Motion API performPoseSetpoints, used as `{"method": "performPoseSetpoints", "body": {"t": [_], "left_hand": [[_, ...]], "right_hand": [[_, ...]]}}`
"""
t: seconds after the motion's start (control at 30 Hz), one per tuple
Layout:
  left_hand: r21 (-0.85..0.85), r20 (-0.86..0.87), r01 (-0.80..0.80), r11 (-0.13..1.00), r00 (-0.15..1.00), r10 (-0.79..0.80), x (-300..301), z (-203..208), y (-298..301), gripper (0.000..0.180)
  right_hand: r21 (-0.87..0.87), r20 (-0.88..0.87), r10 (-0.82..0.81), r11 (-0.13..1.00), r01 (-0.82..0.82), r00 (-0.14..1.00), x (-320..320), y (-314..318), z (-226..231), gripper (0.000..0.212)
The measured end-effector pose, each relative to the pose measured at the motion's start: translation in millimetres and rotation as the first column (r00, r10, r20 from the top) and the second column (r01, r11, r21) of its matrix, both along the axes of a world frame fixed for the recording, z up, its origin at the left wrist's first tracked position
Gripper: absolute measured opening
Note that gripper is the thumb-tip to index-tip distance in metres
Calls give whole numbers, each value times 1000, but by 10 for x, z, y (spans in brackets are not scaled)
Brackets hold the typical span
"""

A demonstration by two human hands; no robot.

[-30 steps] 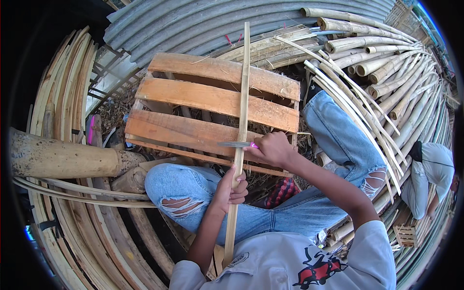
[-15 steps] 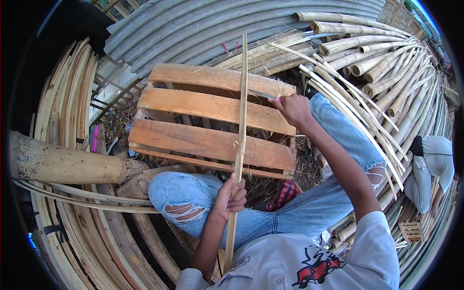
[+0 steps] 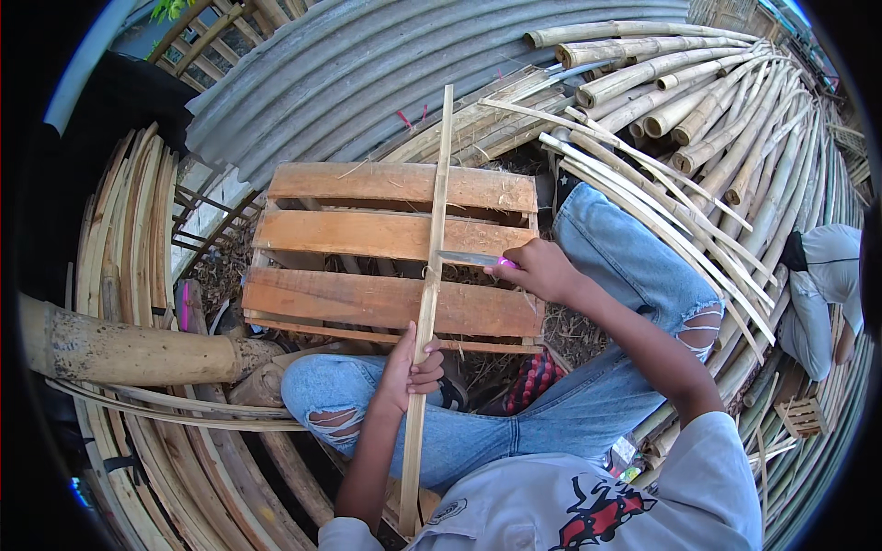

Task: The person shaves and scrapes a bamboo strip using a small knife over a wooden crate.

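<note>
My left hand [image 3: 410, 370] is wrapped round a long, flat bamboo strip [image 3: 428, 326] near its lower part. The strip runs up and away from my lap, across a wooden slatted crate [image 3: 367, 285]. In my right hand [image 3: 537, 269] is a knife [image 3: 469, 258] with a pink handle. Its blade points left and meets the strip's right edge, a little above a rough node. Thin shavings lie on the crate's slats. The crate stands between my bent knees.
Bamboo poles [image 3: 634, 87] are piled at the far right, with split strips [image 3: 661, 220] beside my right leg. A thick bamboo pole [image 3: 138, 340] and stacked slats [image 3: 119, 239] lie on the left. Corrugated sheeting [image 3: 367, 83] stands behind. Another person [image 3: 818, 294] bends over at the right.
My right hand has drawn the knife toward me along the strip, from near the crate's far slat to just above the node. The whole view has shifted slightly.
</note>
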State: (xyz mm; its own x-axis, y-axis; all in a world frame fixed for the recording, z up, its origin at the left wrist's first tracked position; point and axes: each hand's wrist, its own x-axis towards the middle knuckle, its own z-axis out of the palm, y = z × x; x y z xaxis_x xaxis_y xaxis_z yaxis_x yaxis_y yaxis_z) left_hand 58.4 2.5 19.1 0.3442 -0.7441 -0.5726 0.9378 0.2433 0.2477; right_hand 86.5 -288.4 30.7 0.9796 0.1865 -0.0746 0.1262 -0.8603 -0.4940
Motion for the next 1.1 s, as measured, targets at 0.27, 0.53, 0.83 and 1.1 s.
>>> {"method": "performPoseSetpoints", "body": {"t": [0.27,0.53,0.83,1.1], "left_hand": [[-346,-333,-194,918,940,73,-73,-103,-49,41],[-339,-357,-128,932,934,-1,-133,-196,-103,40],[-313,-302,-120,942,953,21,-112,-212,-85,42],[-382,-419,-198,903,908,22,-137,-176,-5,43]], "right_hand": [[299,-206,264,934,-197,942,-302,443,-102,58],[479,-201,302,860,-176,932,-330,534,-297,56],[63,79,243,967,-248,967,-295,581,-217,59],[84,196,-286,958,274,938,178,-183,-232,62]]}}
